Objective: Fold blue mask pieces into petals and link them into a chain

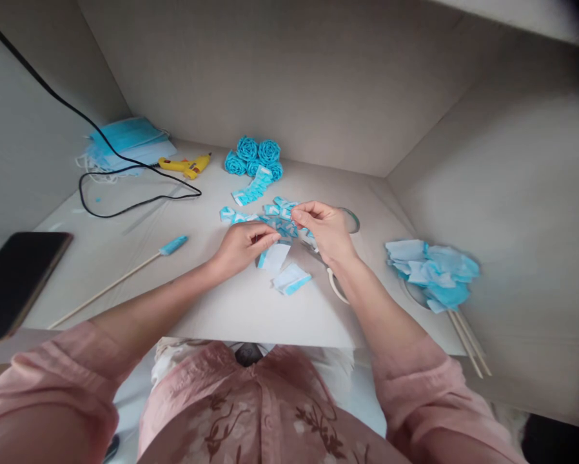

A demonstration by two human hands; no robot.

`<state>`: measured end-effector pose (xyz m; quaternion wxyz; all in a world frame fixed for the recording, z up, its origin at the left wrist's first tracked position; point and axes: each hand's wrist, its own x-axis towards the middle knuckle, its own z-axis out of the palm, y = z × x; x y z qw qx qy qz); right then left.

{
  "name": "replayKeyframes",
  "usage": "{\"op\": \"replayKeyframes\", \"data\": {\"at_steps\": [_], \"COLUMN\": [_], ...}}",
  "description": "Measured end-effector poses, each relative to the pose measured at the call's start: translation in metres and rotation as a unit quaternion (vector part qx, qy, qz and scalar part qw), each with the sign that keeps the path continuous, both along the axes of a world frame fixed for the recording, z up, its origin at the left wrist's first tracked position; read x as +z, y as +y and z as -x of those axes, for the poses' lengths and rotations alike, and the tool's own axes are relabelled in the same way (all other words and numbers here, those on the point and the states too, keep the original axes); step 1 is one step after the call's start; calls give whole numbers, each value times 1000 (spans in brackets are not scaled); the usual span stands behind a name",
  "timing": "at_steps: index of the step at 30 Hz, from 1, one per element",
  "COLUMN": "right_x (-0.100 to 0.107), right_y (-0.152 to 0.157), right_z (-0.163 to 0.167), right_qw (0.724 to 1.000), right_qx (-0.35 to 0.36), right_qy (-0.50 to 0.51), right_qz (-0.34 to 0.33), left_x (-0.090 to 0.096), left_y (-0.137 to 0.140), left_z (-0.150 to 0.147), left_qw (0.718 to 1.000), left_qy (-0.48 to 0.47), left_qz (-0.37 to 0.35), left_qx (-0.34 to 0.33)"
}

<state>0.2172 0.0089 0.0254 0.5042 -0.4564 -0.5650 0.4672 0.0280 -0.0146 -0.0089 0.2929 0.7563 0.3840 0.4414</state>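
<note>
My left hand [245, 250] is closed in a pinch, just above the white work surface. To its right, my right hand [328, 233] is also pinched, with fingertips close to the left ones. Whatever lies between either set of fingers is too small to make out. Under and behind the hands are small folded blue-and-white fabric pieces [238, 217]. Two cut pale pieces with blue edges [292, 278] lie in front. Partly hidden by my right wrist are scissors with a cream handle [335, 287] and a tape roll [353, 220].
Rolled blue flowers [269, 151] and a pleated strip [253, 187] are at the back. Leftward are face masks [132, 135], a yellow glue gun [187, 166] with a black cord, a blue-tipped stick [135, 274] and a phone [21, 280]. Blue scraps [434, 270] and sticks [468, 341] lie right.
</note>
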Motion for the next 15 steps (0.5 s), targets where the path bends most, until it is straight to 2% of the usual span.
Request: {"op": "replayKeyframes", "data": {"at_steps": [5, 9, 15], "right_x": [-3, -4, -3], "right_y": [0, -2, -11], "right_z": [0, 0, 9], "right_qw": [1000, 996, 984], "right_qx": [20, 83, 175], "right_qy": [11, 14, 36], "right_qz": [-4, 0, -10], "left_x": [2, 5, 6], "left_y": [0, 0, 0], "left_z": [-1, 0, 1], "left_qw": [998, 993, 993], "left_qy": [-28, -61, -103], "left_qz": [-48, -74, -33], "left_qx": [24, 65, 37]}}
